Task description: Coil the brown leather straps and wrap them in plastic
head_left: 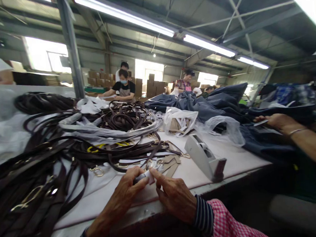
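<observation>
My left hand (125, 189) is closed around a dark strap end, partly covered by a white wrapping (150, 177) that looks like paper or thin film. From the other side, my right hand (176, 193) pinches this wrapping, its index finger pressed on top and the other fingers curled under. Just beyond my fingertips is a gold-coloured metal ring (149, 163) on a dark strap, beside crumpled clear plastic. Tan flat pieces (172, 164) lie right behind my right hand. A grey tape dispenser (204, 158) stands to its right on the white tabletop (237, 163).
Dark brown straps with metal hooks (25, 192) heap up at left; more coiled straps (125, 115) fill a plastic bag. Yellow-handled scissors (96, 148) lie among them. Behind are an open plastic bag (181, 120) and dark blue fabric (213, 100). A co-worker's hand (280, 122) reaches in at right.
</observation>
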A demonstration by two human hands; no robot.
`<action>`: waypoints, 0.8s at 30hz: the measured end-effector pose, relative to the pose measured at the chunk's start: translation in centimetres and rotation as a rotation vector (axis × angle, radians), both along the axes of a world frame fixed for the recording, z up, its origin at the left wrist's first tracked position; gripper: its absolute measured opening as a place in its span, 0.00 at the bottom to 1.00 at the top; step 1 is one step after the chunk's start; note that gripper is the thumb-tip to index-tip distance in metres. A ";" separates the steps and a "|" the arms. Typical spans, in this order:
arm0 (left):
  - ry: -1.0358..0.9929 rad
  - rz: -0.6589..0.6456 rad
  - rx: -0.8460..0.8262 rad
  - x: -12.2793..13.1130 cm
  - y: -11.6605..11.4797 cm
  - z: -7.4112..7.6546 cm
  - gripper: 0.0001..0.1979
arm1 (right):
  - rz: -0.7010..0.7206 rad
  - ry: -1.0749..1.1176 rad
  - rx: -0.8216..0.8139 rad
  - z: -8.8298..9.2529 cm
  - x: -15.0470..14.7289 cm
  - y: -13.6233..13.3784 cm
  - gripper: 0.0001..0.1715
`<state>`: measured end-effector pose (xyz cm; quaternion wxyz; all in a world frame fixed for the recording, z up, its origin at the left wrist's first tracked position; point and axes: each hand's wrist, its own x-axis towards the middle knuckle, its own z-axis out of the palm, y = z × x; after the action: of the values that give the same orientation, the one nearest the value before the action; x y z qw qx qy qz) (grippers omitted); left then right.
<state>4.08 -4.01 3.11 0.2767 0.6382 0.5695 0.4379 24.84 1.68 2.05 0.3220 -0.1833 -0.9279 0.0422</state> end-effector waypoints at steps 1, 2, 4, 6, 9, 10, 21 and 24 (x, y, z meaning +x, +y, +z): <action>0.052 -0.003 0.016 0.0 0.0 -0.3 0.16 | -0.017 0.054 -0.041 1.1 1.2 0.3 0.40; 0.090 -0.002 0.033 0.0 0.1 -0.6 0.16 | -0.065 0.113 -0.060 2.4 2.9 0.8 0.35; 0.138 0.012 0.075 0.1 0.4 -1.3 0.15 | -0.246 0.221 -0.078 5.3 7.0 2.4 0.21; 0.176 0.010 0.127 0.2 0.7 -2.0 0.15 | -0.505 0.295 -0.230 8.1 11.6 4.3 0.13; 0.220 -0.022 0.191 0.5 1.0 -2.7 0.14 | -0.718 0.333 -0.523 10.3 17.2 7.0 0.13; 0.227 -0.026 0.202 0.6 1.1 -2.8 0.14 | -0.733 0.314 -0.607 10.4 18.3 7.5 0.15; 0.127 0.048 0.116 0.4 1.5 -2.4 0.18 | -0.739 0.581 -1.006 7.7 18.0 9.1 0.14; 0.094 0.089 0.122 0.2 1.7 -2.4 0.19 | -0.741 0.783 -0.961 6.9 18.2 8.1 0.15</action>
<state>4.27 -2.30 0.72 0.1905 0.6478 0.5818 0.4534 43.00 9.78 8.93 0.5078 -0.5786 -0.5002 0.3965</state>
